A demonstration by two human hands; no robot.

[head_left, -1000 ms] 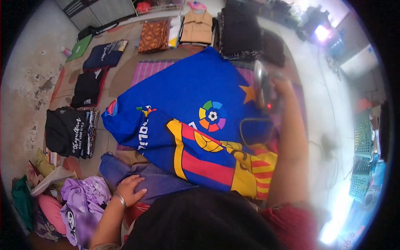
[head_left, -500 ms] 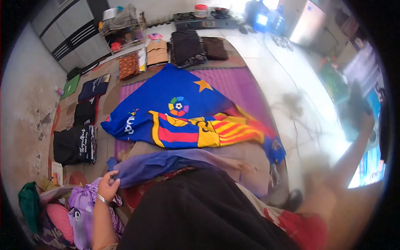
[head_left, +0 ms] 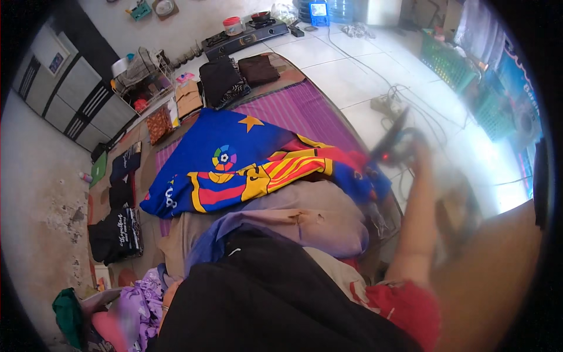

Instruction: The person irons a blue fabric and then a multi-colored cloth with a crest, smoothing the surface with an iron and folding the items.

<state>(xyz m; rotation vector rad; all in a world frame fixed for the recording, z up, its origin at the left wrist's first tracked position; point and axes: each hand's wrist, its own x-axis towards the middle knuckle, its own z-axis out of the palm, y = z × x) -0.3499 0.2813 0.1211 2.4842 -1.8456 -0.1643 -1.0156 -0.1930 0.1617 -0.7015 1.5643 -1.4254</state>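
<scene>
Grey concrete floor (head_left: 35, 193) runs bare down the left rim, beside a dark mat (head_left: 146, 176) lined along its left edge with folded dark clothes (head_left: 114, 234). At the lower left corner lies a heap of purple and pink garments (head_left: 132, 311); the left hand (head_left: 170, 296) is almost wholly hidden there behind the person's dark clothing, so whether its fingers are spread or curled cannot be told. Mid-mat, a blue jersey (head_left: 234, 161) with red and yellow stripes is spread flat, its near hem meeting a mauve cloth (head_left: 311, 220) across the person's lap. At the mat's far edge stand more folded stacks (head_left: 220, 82), with a wire rack (head_left: 141, 76) of kitchenware behind them by the wall. Right of the purple striped mat (head_left: 305, 108), white tiles (head_left: 352, 70) lie open, crossed by loose cables (head_left: 410, 100). The right hand (head_left: 410, 149), motion-blurred, is raised off the jersey's right corner, apparently wrapped round a dark iron (head_left: 393, 146) with a red light; the grip is too smeared to read. Green plastic baskets (head_left: 448, 64) stand at the far right, contents unclear.
</scene>
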